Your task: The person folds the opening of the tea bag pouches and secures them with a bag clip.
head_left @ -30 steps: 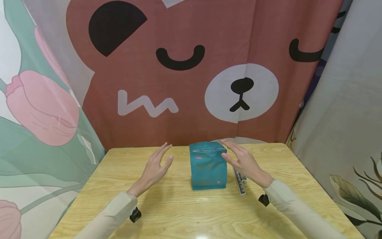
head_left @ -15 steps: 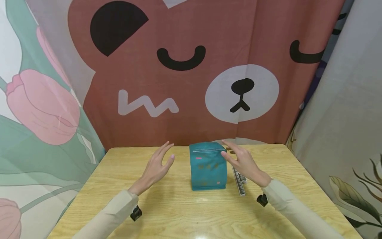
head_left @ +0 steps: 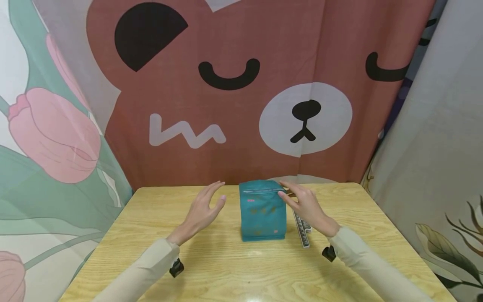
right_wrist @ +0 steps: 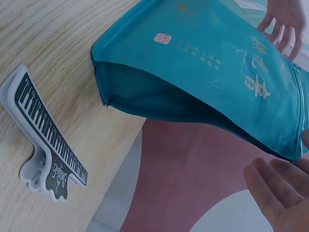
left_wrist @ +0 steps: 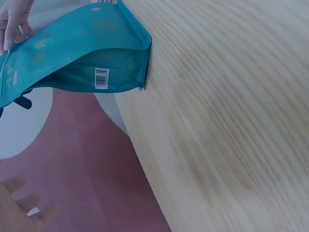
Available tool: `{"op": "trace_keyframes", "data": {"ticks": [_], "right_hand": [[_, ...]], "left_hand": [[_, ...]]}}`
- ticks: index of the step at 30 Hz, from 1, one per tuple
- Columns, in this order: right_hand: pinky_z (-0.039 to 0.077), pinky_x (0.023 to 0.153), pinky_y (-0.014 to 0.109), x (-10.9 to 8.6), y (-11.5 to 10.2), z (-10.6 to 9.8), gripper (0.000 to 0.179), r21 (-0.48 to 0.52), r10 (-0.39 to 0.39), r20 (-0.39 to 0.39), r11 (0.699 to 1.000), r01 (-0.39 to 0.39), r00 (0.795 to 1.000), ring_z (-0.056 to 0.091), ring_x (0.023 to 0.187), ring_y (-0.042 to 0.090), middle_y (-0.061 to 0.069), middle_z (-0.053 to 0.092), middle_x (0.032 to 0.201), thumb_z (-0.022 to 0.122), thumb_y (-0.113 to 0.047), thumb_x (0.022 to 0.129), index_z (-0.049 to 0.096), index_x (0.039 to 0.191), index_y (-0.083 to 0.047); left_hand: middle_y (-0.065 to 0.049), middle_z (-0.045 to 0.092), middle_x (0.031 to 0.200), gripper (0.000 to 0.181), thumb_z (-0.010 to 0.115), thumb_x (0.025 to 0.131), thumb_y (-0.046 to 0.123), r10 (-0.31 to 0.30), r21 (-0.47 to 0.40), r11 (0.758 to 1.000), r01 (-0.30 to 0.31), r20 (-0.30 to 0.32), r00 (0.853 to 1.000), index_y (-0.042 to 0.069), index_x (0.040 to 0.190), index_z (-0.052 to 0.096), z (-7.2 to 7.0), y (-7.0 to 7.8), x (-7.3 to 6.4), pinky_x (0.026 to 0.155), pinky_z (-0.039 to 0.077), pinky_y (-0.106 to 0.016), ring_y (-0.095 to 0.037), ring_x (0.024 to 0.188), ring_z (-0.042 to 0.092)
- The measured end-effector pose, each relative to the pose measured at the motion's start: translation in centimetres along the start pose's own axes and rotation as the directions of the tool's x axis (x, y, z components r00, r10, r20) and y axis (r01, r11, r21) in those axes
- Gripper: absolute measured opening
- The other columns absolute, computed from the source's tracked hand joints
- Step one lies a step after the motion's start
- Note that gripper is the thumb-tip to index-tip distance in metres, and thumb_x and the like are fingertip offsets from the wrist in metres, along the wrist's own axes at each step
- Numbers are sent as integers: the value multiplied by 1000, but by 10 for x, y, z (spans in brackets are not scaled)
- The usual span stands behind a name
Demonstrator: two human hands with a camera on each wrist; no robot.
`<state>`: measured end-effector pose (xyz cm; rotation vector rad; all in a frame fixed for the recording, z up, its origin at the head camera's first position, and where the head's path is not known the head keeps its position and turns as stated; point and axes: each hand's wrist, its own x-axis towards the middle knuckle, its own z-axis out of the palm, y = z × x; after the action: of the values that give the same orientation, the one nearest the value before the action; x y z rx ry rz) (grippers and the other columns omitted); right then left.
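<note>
A teal stand-up pouch (head_left: 263, 214) with a zip strip near its top stands upright on the table. My left hand (head_left: 200, 212) is held in the air to its left, fingers extended and thumb apart, holding nothing. At the pouch's upper right corner is my right hand (head_left: 307, 205), thumb in front and relaxed fingers behind. Whether it touches the pouch I cannot tell. The right wrist view shows the pouch's side (right_wrist: 203, 72) with gold writing. A piano-key clip (right_wrist: 48, 135) marked "Music" lies beside the pouch, partly behind my right hand in the head view.
The wooden table (head_left: 124, 235) ends at a hanging curtain (head_left: 234, 159) with a bear print. Flowered curtains (head_left: 53, 134) hang at both sides. Black wrist cameras (head_left: 176, 267) sit under both cuffs.
My left hand has moved slightly right, closer to the pouch. My right hand has shifted a little left toward the pouch's corner. The pouch and clip stay in place.
</note>
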<state>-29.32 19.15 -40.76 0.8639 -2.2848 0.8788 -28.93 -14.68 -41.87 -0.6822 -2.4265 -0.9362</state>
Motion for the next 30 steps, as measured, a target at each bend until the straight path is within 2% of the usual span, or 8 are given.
{"op": "trace_keyframes", "data": {"ticks": [5, 12, 20, 27, 30], "right_hand": [[59, 69, 37, 0, 1, 2, 33, -25, -3, -26, 1000, 2, 1000, 72, 87, 24, 17, 69, 116, 66, -10, 97, 63, 128, 1], [58, 65, 38, 1, -1, 4, 24, -79, -22, -66, 997, 17, 998, 71, 79, 23, 13, 72, 98, 67, -8, 95, 69, 117, 2], [58, 63, 35, 2, -3, 5, 20, -85, -37, -89, 996, 30, 995, 71, 76, 20, 10, 72, 92, 68, -6, 94, 70, 113, 2], [58, 62, 34, 3, -3, 7, 17, -82, -57, -97, 995, 49, 994, 70, 73, 19, 10, 72, 89, 70, -4, 93, 71, 108, 3], [58, 62, 33, 5, -4, 6, 16, -73, -55, -99, 996, 47, 994, 70, 73, 18, 9, 71, 88, 69, -4, 93, 71, 107, 2]], "left_hand": [[-1, 46, 149, 49, 50, 102, 44, 10, -3, 1000, -10, 0, 1000, 24, 146, 49, 3, 4, 4, 105, 36, -57, -24, 137, 42], [-2, 48, 147, 48, 52, 102, 42, 20, -8, 1000, -20, 5, 1000, 22, 145, 50, 6, 10, 7, 103, 39, -57, -26, 134, 45], [1, 48, 147, 49, 49, 102, 47, 14, -21, 1000, -14, 25, 1000, 24, 146, 49, 9, 13, 11, 103, 39, -56, -25, 134, 46], [1, 51, 144, 48, 52, 102, 44, 8, -7, 1000, -8, 28, 1000, 25, 146, 49, 11, 18, 18, 100, 43, -54, -24, 130, 49], [1, 53, 141, 47, 53, 101, 43, 25, 4, 1000, -26, 22, 999, 23, 144, 52, 11, 22, 22, 98, 45, -52, -23, 128, 52]]}}
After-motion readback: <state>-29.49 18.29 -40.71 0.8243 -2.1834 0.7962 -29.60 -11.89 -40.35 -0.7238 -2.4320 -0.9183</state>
